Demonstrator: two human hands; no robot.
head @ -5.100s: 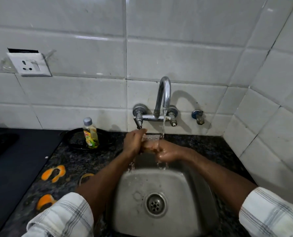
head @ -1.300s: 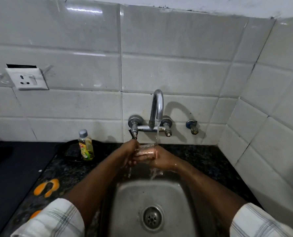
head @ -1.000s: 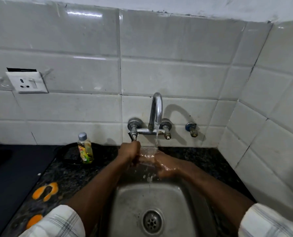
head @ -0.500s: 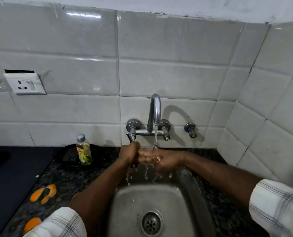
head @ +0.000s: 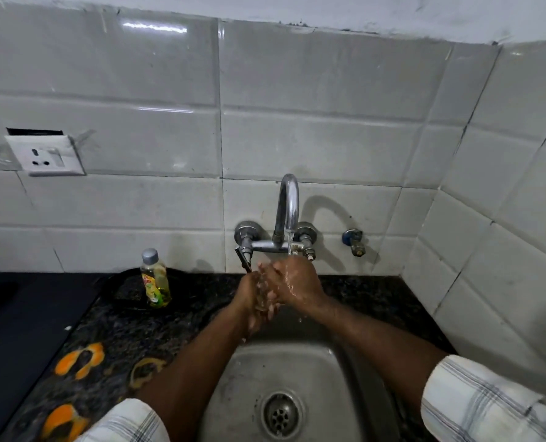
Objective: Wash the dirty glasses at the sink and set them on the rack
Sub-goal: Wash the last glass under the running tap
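Observation:
My left hand [head: 252,293] and my right hand [head: 295,283] are pressed together under the running stream from the chrome tap [head: 287,208], above the back edge of the steel sink [head: 243,378]. Both are wet, and the right hand's fingers lie over the left hand. The spot where they meet is blurred. No glass shows plainly between them, and I cannot tell whether one is held there. No rack is in view.
A small bottle of yellow dish liquid [head: 154,279] stands on a dark dish on the black granite counter [head: 131,330], left of the sink. Orange peel pieces [head: 79,362] lie near the front left. A wall socket [head: 45,153] is at the upper left, and tiled walls close the back and right.
A clear glass showed between my hands under the stream half a second ago. Now the hands have closed against each other and the glass no longer shows. Water still runs.

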